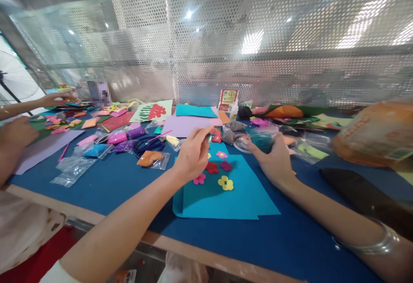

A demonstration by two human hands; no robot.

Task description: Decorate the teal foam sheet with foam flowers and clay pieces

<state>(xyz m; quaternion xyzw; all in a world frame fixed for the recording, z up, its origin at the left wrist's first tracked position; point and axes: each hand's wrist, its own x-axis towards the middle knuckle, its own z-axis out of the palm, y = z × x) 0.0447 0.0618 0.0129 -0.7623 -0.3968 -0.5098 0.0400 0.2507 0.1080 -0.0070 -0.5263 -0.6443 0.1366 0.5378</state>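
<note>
My left hand (193, 152) is closed above the upper left of a blue paper sheet (222, 205). Its fingertips pinch together, and what is in them is too small to make out. To the right, my right hand (275, 160) grips a clear bag of dark teal clay (262, 140) between thumb and fingers. Several flower shapes lie on the blue sheet, among them a yellow flower (226, 183), a red flower (212, 167) and a pink flower (199, 179). A red packet (216, 135) shows just beyond my left fingertips.
Beyond the sheet lie lilac paper (190, 126) and a glue bottle (234, 110). Bagged clay, such as an orange packet (151, 158), spreads leftward. A large orange bag (374, 134) and a dark long object (361, 192) sit right. Another person's hands (19, 133) work at left.
</note>
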